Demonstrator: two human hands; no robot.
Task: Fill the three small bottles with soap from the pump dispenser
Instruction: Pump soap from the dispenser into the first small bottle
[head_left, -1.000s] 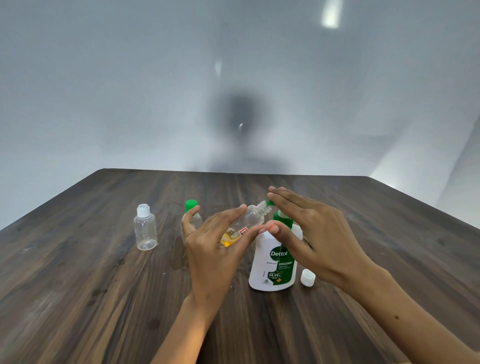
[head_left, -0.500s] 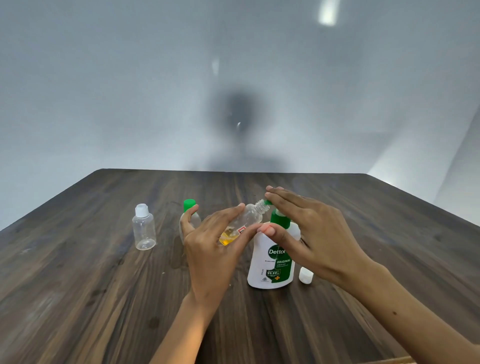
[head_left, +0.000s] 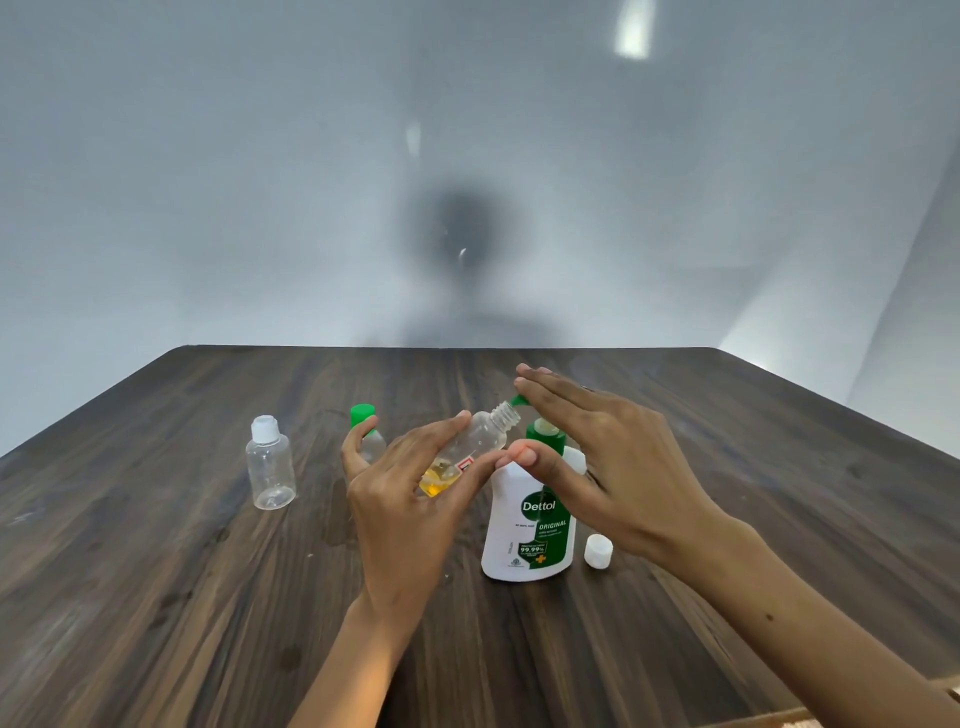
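My left hand holds a small clear bottle tilted, its open threaded neck up against the green nozzle of the white Dettol pump dispenser. A little orange soap lies in the tilted bottle's low end. My right hand lies flat on the pump head with straight fingers, thumb at the front of the pump collar. A clear bottle with a white cap stands upright at the left. A green-capped small bottle stands partly hidden behind my left hand.
A loose white cap lies on the dark wooden table just right of the dispenser. A pale wall rises behind the table's far edge. The table's right edge runs diagonally at the right.
The pump head has come up a little under my right hand. The tilted bottle stays at the nozzle in my left hand.
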